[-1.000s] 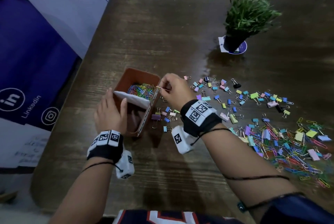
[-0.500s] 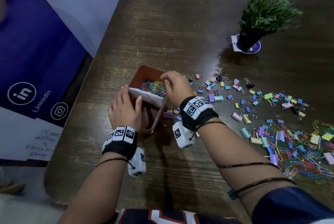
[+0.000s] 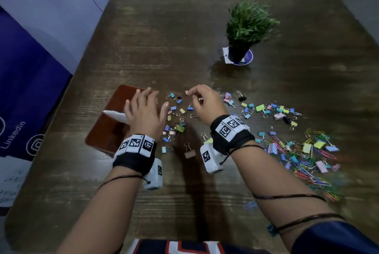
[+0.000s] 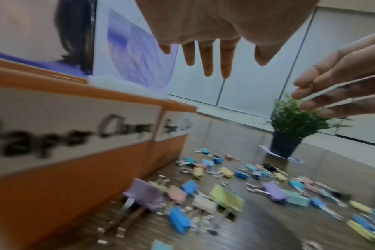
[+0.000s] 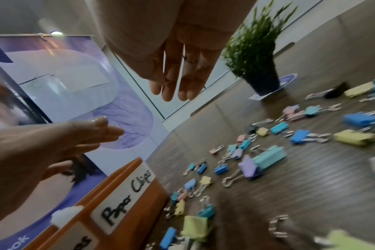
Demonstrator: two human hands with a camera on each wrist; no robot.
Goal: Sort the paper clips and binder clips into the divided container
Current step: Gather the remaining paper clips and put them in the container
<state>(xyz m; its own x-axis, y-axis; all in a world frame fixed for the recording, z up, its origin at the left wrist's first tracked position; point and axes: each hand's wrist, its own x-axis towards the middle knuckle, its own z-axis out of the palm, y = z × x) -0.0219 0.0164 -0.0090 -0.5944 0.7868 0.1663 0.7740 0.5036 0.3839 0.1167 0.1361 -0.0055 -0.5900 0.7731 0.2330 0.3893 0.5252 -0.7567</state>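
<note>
The orange divided container (image 3: pixel 106 130) with a white divider stands at the table's left; its labels, one reading "Paper Clips", show in the wrist views (image 4: pixel 75 177) (image 5: pixel 139 201). My left hand (image 3: pixel 146 108) hovers over the container's right side with fingers spread and holds nothing (image 4: pixel 208 59). My right hand (image 3: pixel 200 98) floats just right of it above scattered pastel binder clips (image 3: pixel 180 128), its fingers relaxed and empty (image 5: pixel 178 81). A heap of coloured paper clips (image 3: pixel 303 157) mixed with binder clips lies at the right. The left hand hides the container's contents.
A potted green plant (image 3: pixel 246 28) stands on a round coaster beyond the clips. A purple banner (image 3: pixel 30 69) hangs off the table's left edge. Bare wood (image 3: pixel 164 38) stretches behind the container and near the front edge.
My right hand came out of the paper clip compartment and moved right over the binder clips. My left hand let go of the container's side and now hovers above it, fingers spread.
</note>
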